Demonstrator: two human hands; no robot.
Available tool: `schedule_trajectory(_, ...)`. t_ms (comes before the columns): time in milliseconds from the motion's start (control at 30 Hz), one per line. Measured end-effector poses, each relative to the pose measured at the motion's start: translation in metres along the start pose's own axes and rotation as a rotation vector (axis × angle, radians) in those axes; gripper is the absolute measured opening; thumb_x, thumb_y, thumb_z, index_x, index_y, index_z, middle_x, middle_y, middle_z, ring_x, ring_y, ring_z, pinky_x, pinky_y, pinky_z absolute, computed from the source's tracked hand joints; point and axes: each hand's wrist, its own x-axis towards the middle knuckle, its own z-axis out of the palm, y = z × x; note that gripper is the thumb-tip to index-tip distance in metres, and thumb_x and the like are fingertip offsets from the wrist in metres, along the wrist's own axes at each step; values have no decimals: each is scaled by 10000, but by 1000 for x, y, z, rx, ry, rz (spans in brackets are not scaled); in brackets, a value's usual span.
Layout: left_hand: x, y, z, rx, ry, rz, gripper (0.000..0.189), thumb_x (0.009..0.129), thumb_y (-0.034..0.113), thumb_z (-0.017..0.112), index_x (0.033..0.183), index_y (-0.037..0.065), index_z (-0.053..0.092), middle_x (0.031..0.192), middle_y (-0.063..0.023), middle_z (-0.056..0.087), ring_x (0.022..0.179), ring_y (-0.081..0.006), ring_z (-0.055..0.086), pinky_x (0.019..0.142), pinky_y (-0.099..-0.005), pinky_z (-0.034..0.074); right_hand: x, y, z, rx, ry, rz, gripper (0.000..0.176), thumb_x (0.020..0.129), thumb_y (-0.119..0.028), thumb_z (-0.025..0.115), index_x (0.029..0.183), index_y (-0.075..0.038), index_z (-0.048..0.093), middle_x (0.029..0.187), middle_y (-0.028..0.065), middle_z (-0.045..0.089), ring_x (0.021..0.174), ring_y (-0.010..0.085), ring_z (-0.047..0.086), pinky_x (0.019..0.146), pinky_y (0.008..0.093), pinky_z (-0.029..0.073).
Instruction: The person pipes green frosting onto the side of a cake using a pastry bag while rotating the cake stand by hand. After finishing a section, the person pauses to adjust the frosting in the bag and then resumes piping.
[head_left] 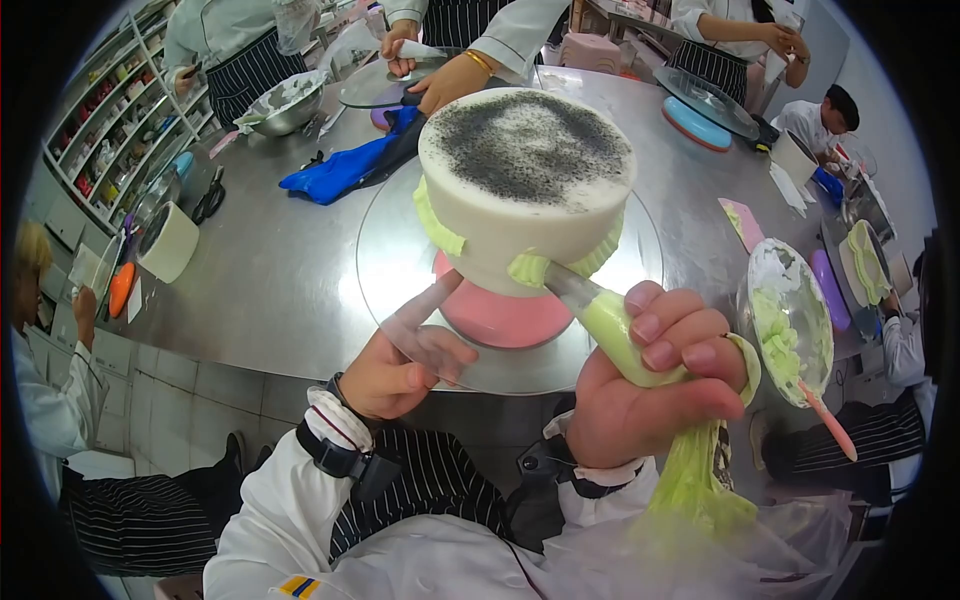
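Observation:
A white round cake form (500,235) with dark specks on top stands on a clear turntable plate (390,250) over a pink base (505,315). Pale green ruffles (435,220) run around parts of its lower side. My right hand (655,375) is wrapped round a piping bag (612,325) of green cream, its tip against the ruffle at the form's front. My left hand (405,360) is at the plate's front left edge, index finger stretched under or against the clear plate and the other fingers partly bent; it grips nothing visible.
To the right is a metal bowl (815,340) with green and white cream and a pink-handled spatula (828,420). A blue cloth (345,170) lies behind left. Co-workers' hands (450,85) are across the table. Another white form (168,243) stands far left.

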Motion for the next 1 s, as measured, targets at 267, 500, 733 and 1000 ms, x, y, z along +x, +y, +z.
schedule_trajectory(267, 0, 1, -3, 5, -28, -39, 1066, 696, 267, 803, 1444, 18, 85, 1016, -139, 641, 829, -147, 622, 778, -255, 477, 0, 1, -2, -1, 6, 9, 398, 938, -504, 344, 909, -131, 482, 732, -21, 403, 709, 129, 442, 691, 306, 391)
schedule_trajectory(500, 1, 1, -1, -69, -57, -20, 1033, 712, 232, 791, 1446, 29, 92, 1009, -116, 647, 822, -141, 613, 772, -250, 472, 0, 1, -1, -5, 20, 3, 400, 939, -499, 345, 902, -122, 473, 725, -17, 408, 703, 128, 445, 679, 298, 393)
schedule_trajectory(733, 1, -1, -4, -38, -69, -23, 995, 715, 167, 786, 1445, 33, 123, 995, -111, 654, 800, -135, 607, 752, -251, 472, 1, 0, -1, -12, 7, -15, 400, 941, -498, 334, 904, -120, 460, 724, -15, 410, 701, 128, 443, 692, 301, 404)
schedule_trajectory(1000, 1, -2, -6, -33, -69, -17, 1005, 712, 181, 791, 1443, 28, 119, 987, -106, 656, 806, -130, 611, 752, -245, 471, 1, -1, 2, -17, 22, -14, 412, 947, -507, 305, 892, -126, 451, 721, -16, 403, 705, 127, 439, 711, 301, 412)
